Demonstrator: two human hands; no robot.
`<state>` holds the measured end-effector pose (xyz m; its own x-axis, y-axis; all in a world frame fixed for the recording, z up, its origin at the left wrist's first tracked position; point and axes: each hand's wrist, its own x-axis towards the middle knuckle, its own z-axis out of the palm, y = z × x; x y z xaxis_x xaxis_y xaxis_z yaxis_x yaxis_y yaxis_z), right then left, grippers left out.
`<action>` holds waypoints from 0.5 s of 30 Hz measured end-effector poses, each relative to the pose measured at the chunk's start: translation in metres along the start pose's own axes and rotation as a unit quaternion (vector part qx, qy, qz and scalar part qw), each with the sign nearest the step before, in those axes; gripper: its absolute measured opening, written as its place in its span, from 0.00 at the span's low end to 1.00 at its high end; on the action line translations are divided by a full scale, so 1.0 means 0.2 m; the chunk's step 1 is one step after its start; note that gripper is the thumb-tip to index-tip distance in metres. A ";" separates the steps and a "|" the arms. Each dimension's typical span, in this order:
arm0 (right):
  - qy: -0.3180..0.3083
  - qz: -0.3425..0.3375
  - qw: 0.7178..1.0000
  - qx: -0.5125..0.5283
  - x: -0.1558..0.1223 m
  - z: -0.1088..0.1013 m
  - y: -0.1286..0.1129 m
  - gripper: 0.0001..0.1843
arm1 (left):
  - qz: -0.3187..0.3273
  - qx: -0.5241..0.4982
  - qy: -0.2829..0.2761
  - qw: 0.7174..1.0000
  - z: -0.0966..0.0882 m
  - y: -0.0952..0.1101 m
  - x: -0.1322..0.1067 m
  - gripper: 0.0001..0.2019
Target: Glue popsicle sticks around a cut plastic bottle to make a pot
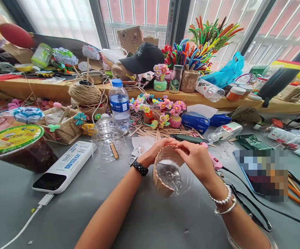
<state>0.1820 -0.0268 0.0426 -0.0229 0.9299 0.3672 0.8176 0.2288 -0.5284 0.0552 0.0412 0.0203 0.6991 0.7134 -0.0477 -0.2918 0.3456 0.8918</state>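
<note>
Clear plastic container (171, 175), apparently a cut bottle bottom, tilts toward me above the grey table. Short wooden craft sticks (158, 173) stand side by side around much of its wall; the right side is bare plastic. My left hand (161, 149) curls around its far left side and grips it, some fingers hidden behind the rim. At the far rim my right hand (195, 157) pinches a craft stick against the wall, its fingertips close to the left ones. Just beyond my right hand lies a pink glue gun (214, 162), partly covered. Loose craft sticks (150, 132) are piled behind the hands.
Scissors (133, 160) and a cut clear bottle (108, 141) lie left of my hands. Farther left are a white power bank (64, 169) and a lidded drink cup (17, 145). A phone (259, 173), a black cable (253, 200) and orange-handled pliers (299, 190) lie right.
</note>
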 end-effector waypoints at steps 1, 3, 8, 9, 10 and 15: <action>0.016 0.009 1.000 -0.006 0.00 0.01 0.00 0.10 | -0.013 -0.003 -0.007 1.000 -0.01 0.00 0.01 0.10; 0.047 0.021 0.998 -0.024 0.00 0.03 0.01 0.10 | -0.031 -0.010 -0.021 0.999 -0.04 -0.01 0.03 0.11; 0.048 0.014 0.999 -0.023 0.00 0.04 0.02 0.12 | -0.070 -0.033 -0.046 0.996 -0.09 -0.02 0.06 0.14; 0.040 0.014 0.999 -0.013 0.01 0.02 0.03 0.13 | -0.082 -0.042 -0.055 0.994 -0.10 -0.01 0.06 0.16; 0.037 0.017 0.999 -0.003 0.01 0.01 0.04 0.15 | -0.092 -0.052 -0.066 0.992 -0.10 -0.01 0.06 0.17; 0.053 0.068 0.996 0.034 0.13 -0.06 0.16 0.22 | -0.109 -0.057 -0.099 0.987 -0.08 0.02 0.03 0.21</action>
<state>0.2133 0.0009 0.0443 0.1498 0.9188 0.3652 0.7681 0.1244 -0.6281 0.0480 0.0573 0.0167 0.8636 0.4858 -0.1347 -0.1838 0.5523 0.8131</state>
